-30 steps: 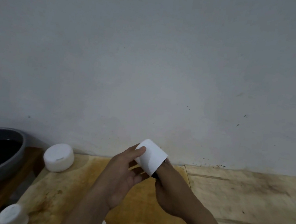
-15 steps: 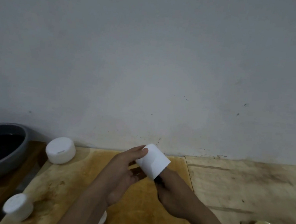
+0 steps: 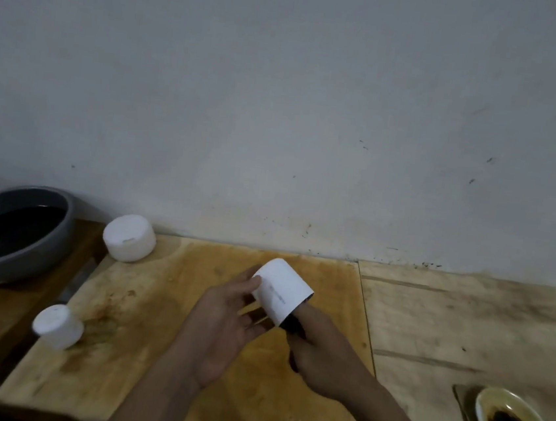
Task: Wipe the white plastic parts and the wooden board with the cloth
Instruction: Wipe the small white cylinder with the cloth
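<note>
Nearest me, on the right of the tabletop [image 3: 462, 332], sits a shallow dish [image 3: 493, 404] of dark sauce; to the left a small white part [image 3: 58, 326] stands on the edge of the wooden board [image 3: 155, 317]. Above the board's middle the left hand [image 3: 223, 324] holds a white cylinder [image 3: 282, 289] tilted in the air, its grip closed with the thumb on the wall and fingers beneath; the right hand [image 3: 322, 359] pushes into the open end, its grip apparently bunched round a dark cloth [image 3: 292, 325] that is mostly hidden. Further back a round white part [image 3: 129, 242] rests on the board's far corner, beside a grey bowl [image 3: 49, 248] of dark liquid. I judge the work to be midway: one part is under the cloth; whether the other two are wiped I cannot tell; the board shows brown stains; the cylinder looks clean outside, with faint grey marks.
</note>
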Motion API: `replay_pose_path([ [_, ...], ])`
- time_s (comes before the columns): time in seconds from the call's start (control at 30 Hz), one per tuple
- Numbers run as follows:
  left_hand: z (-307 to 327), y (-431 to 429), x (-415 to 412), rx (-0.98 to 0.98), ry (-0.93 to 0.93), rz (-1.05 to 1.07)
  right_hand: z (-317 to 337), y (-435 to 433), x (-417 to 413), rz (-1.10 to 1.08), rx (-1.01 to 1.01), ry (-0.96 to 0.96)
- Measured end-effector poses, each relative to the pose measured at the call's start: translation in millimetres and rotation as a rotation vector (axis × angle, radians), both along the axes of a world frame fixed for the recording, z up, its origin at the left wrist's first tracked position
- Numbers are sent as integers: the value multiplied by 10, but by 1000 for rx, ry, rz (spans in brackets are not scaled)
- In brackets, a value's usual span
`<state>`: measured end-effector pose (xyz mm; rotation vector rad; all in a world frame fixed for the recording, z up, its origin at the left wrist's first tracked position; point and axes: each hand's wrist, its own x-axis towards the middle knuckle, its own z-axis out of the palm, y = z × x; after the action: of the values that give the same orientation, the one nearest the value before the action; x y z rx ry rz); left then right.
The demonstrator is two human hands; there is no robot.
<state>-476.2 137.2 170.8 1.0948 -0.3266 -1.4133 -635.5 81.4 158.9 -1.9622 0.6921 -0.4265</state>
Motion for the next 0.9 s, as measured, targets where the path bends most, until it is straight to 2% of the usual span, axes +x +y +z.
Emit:
replay_pose_path([
  [0.03,-25,23,8,-32,1,0,31,-10,-15,-48,257,-92],
  [0.07,-56,41,-7,-59,25,-6,21,-23,-21,-95,420,-129],
  [0.13,-134,72,-65,-56,93,-15,-88,18,-5,-110,457,-56],
  [0.17,-191,73,-82,-29,87,-6,-162,41,12,-93,354,4],
  [0.27,-356,51,-52,133,-1,2,-468,48,5,34,-204,206],
  [0.33,-453,42,-15,218,-5,6,-673,35,-19,64,-483,319],
  [0.4,-563,3,-3,279,2,35,-791,67,-18,82,-629,377],
  [0.5,-806,-71,-15,347,-25,73,-954,102,-10,90,-699,453],
  [0.67,-1240,-188,10,407,-190,200,-1234,64,-135,33,-616,552],
  [0.8,-1680,-221,30,460,-618,142,-1625,-127,-239,-24,-294,665],
  [0.9,-1984,-205,-66,430,-808,105,-1963,-231,-229,-101,-178,667],
])
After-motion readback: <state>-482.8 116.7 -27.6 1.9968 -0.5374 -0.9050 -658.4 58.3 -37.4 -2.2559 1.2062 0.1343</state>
